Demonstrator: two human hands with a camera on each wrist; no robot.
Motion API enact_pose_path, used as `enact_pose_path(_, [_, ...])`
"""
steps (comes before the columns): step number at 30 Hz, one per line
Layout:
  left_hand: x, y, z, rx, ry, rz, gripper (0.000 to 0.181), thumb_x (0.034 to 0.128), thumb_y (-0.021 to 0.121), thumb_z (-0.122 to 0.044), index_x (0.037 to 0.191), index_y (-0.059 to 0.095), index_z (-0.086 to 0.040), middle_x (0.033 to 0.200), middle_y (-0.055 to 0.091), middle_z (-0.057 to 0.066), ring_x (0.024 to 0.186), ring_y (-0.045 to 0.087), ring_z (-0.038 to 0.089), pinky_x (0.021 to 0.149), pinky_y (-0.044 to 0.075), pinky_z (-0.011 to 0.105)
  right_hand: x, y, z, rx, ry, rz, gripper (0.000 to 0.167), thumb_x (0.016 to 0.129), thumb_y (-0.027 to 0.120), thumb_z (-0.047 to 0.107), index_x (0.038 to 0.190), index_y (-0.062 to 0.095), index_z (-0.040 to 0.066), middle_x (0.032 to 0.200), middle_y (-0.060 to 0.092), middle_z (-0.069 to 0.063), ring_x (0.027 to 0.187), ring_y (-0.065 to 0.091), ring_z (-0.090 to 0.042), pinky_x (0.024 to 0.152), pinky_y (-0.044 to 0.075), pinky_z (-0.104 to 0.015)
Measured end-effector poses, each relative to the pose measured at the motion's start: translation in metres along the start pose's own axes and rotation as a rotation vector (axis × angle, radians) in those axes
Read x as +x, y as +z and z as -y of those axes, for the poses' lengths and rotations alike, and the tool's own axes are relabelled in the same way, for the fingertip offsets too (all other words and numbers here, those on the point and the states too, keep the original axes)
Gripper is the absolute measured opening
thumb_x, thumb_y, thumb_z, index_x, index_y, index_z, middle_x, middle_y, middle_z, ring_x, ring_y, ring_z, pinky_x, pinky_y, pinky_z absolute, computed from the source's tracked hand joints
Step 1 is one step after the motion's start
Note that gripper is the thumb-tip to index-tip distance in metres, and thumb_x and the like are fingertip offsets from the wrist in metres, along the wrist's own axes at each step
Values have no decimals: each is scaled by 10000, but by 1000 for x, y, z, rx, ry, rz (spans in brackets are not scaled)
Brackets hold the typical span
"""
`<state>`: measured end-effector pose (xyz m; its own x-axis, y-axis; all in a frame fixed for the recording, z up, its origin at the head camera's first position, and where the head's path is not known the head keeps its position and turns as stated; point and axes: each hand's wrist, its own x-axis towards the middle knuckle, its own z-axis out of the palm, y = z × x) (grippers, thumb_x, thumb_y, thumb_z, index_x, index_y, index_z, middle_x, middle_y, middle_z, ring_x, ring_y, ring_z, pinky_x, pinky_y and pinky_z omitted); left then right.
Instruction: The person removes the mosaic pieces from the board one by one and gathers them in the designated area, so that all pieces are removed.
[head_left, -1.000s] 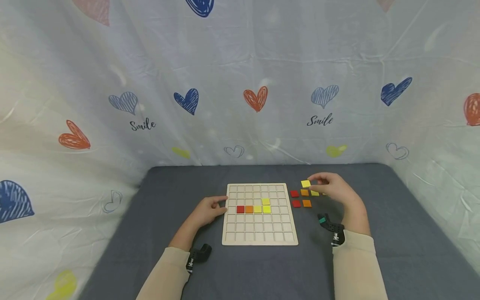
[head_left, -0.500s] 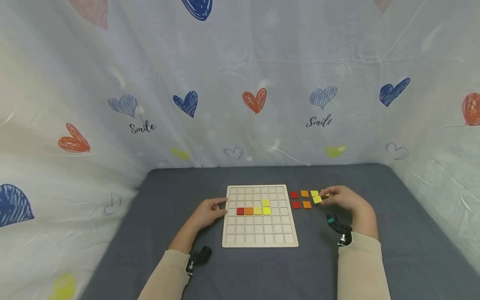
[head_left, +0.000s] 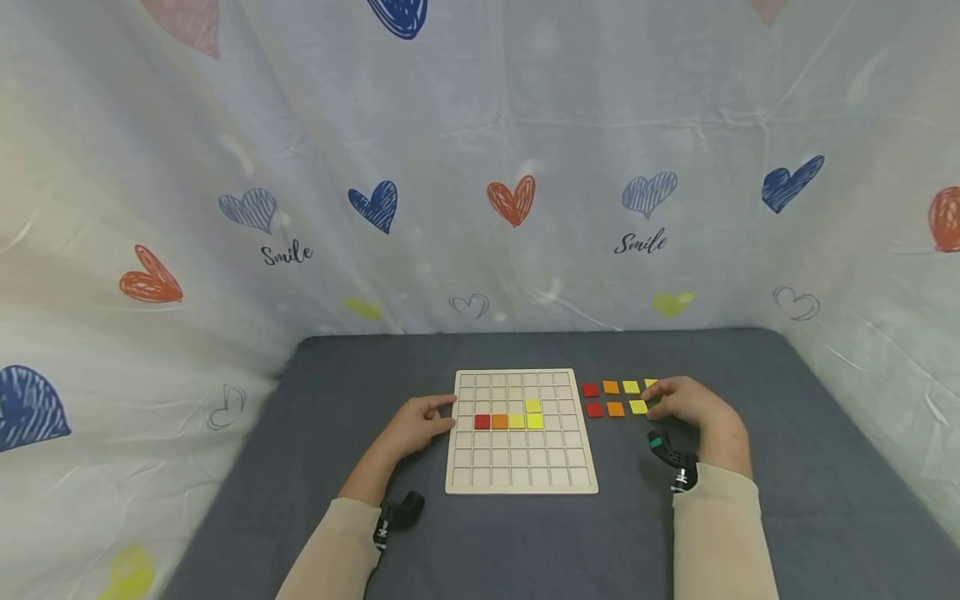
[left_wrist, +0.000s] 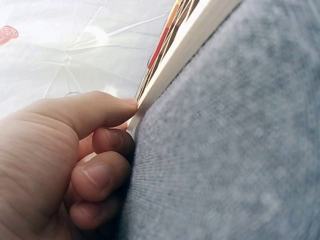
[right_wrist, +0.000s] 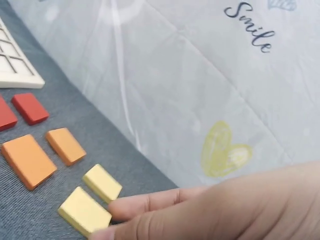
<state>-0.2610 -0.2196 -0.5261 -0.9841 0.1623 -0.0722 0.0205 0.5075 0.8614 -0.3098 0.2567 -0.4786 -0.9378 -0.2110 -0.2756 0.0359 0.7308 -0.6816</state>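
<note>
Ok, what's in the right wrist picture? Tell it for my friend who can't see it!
A right hand pinches the edge of a yellow tile on dark cloth. Near it lie another yellow tile, two orange tiles and two red tiles, with a pale board at the left. A whitish sheet with "Smile" and a yellow heart hangs behind.

The yellow tile [right_wrist: 84, 211], earlier held up by the right hand [head_left: 693, 408], now lies lowered to the counter [head_left: 525, 542], beside the nearer orange tile [right_wrist: 28, 161].
</note>
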Motion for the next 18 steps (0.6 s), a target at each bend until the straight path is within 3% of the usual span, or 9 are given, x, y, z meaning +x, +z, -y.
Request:
enact_pose_path(2, [0, 0, 0, 1, 1, 2, 490, 963, 738, -150, 1435, 617, -90, 563, 483, -24, 425, 309, 86, 443, 303, 271, 0, -1, 1, -3, -7, -11, 328, 874, 762, 120, 1174, 714, -7, 1306, 578, -273, 1170, 496, -436, 1007, 357, -656])
enact_pose_path(7, [0, -1, 0, 2, -1, 7, 490, 966, 739, -162, 1438, 617, -103, 556, 479, -20, 422, 303, 98, 445, 303, 284, -3, -5, 9, 11, -33, -56, 385, 908, 755, 215, 1228, 693, 12, 985, 541, -150, 1002, 476, -330, 829, 385, -506])
enact_pose_path(13, [-1, -1, 0, 14, 4, 0, 490, 963, 743, -168, 1433, 622, -102, 557, 485, -15, 426, 310, 106, 452, 307, 285, -5, -7, 29, 33, -120, -112, 442, 955, 739, 298, 1291, 665, 20, 918, 490, -68, 935, 485, -283, 808, 399, -459])
enact_pose_path(18, [-1, -1, -1, 19, 4, -2, 493, 961, 745, -168, 1432, 621, -96, 551, 475, -18, 431, 315, 103, 455, 310, 281, -4, -4, 46, 68, -214, -127, 436, 970, 735, 285, 1299, 653, 10, 771, 409, -23, 718, 428, -202, 718, 389, -395])
